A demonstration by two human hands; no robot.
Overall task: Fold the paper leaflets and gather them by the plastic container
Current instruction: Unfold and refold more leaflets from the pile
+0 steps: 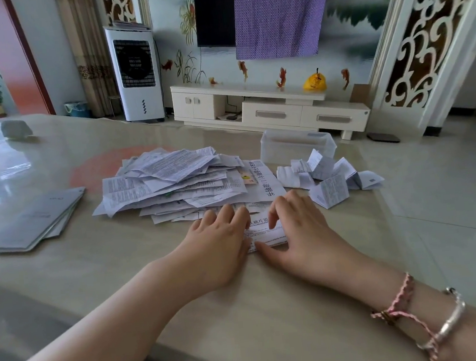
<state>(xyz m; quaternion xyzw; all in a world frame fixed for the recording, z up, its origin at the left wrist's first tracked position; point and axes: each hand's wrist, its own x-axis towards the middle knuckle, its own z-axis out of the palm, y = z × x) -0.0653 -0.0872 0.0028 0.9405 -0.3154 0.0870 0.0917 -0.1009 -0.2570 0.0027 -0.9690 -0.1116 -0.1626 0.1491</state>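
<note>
A white printed leaflet [265, 231] lies on the table in front of me, partly folded. My left hand [222, 243] lies flat on its left end with straight fingers. My right hand [300, 232] covers its right end, the fingers pressing down and the thumb stretched along the near edge. Behind the hands spreads a big loose pile of unfolded leaflets [173, 183]. Several folded leaflets [329, 177] are heaped to the right, just in front of a clear plastic container [294, 145].
A stack of grey booklets [34, 220] lies at the left of the beige table [243, 310]. A pale lump [16, 129] sits at the far left corner. The table's right edge runs close past the folded heap; beyond it is tiled floor and a TV cabinet [270, 110].
</note>
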